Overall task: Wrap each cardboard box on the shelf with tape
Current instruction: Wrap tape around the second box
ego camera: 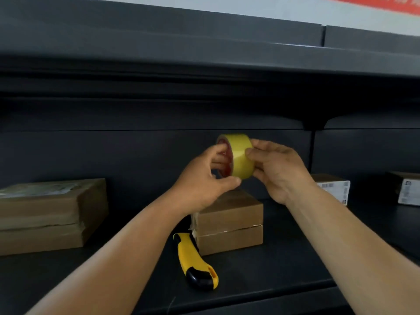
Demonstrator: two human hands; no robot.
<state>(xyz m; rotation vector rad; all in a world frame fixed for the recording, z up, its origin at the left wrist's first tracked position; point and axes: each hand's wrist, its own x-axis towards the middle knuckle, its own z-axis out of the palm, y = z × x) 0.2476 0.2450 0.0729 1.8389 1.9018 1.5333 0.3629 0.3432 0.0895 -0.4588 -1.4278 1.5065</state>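
Dark shelf (pixel 284 278); I see stacked cardboard boxes (pixel 229 221) centre, yellow utility knife (pixel 195 260) beside. My left hand (pixel 202 183) and right hand (pixel 279 169) both pinch yellow tape roll (pixel 241 155) above boxes. Likely hunting tape end; next, peel it free.

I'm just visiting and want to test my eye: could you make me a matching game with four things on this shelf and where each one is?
Things:
1. tape roll
2. knife
3. left box
4. middle box

Places:
A. lying on the shelf, just left of the middle box
B. far left on the shelf
C. held up in both hands
D. on the shelf under the hands

Pairs: 1-C, 2-A, 3-B, 4-D
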